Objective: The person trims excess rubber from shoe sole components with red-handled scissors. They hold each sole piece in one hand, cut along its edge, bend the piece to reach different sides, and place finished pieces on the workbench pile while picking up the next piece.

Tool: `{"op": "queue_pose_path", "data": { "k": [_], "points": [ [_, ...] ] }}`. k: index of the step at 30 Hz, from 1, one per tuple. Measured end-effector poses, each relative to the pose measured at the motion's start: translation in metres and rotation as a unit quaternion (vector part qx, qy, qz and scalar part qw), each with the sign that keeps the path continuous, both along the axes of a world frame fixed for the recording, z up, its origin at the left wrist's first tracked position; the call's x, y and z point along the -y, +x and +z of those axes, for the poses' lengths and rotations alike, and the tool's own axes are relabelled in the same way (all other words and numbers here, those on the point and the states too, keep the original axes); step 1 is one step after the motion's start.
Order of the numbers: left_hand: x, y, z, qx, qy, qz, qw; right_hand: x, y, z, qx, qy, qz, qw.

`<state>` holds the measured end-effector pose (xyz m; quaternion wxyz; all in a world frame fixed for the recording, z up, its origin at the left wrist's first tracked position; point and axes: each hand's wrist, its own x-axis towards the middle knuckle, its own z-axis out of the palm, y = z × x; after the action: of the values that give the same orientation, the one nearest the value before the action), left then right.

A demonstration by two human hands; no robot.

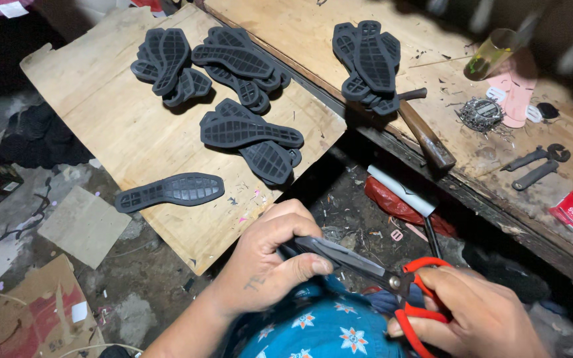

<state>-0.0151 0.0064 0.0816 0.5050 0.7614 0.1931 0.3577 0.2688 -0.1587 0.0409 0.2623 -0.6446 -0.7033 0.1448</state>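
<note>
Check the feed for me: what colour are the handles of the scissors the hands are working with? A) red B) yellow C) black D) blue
A: the right hand grips the red loop handles of the scissors, while the left hand pinches a dark piece against the blades.

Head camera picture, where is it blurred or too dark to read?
Head view: the top right corner, round the yellowish glass cup, is smeared by motion blur; the left edge sinks into deep shadow; the plywood board is evenly lit; the left hand and red-handled scissors look sharp.
</note>
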Motion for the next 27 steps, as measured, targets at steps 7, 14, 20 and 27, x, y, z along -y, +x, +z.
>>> {"op": "queue_pose_path", "data": {
  "k": [7,14,20,27],
  "points": [
    [-0.001,-0.002,-0.007,0.015,-0.018,0.019,1.000,0.003,0.002,-0.005,-0.019,-0.093,-0.061,0.994],
    [-0.009,0.005,-0.035,0.305,-0.355,-0.040,0.883,-0.006,-0.009,-0.032,-0.137,-0.117,-0.096,0.979],
    [-0.006,0.015,-0.051,0.387,-0.440,-0.072,0.807,-0.007,-0.028,-0.040,-0.174,-0.092,-0.071,0.978],
    [-0.004,0.014,-0.050,0.393,-0.443,-0.070,0.803,-0.009,-0.032,-0.027,-0.070,-0.151,-0.123,0.978]
  ]
}}
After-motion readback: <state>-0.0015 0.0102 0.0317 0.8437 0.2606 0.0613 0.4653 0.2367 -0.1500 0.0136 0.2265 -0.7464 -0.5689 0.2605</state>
